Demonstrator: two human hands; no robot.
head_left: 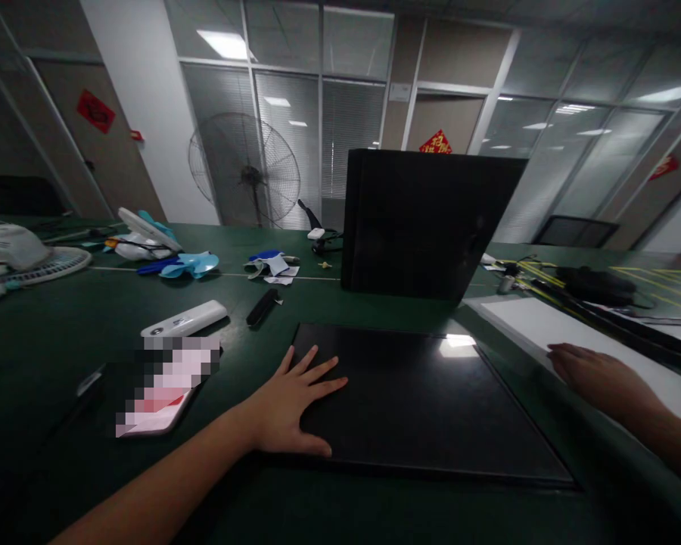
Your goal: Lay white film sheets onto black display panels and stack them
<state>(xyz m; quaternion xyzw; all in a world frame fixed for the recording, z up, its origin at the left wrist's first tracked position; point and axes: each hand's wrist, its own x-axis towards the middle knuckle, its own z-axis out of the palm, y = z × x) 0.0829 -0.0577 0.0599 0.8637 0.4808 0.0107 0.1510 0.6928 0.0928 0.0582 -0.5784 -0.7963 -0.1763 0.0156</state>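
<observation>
A flat black panel point(425, 393) lies on the green table point(45, 341) in front of me. My left hand point(295, 405) rests flat on the panel's left edge, fingers spread, holding nothing. My right hand point(595, 378) lies palm down on a white panel point(545, 322) to the right, fingers stretched out. A tall black box point(425, 223) stands upright just behind the black panel.
Left of my hand lie a phone with a blurred screen point(159, 393), a white power bank point(185, 319) and a small black stick point(262, 306). Blue and white fan parts point(164, 253) sit at the back left, cables point(595, 286) at the right. A pedestal fan point(244, 172) stands behind the table.
</observation>
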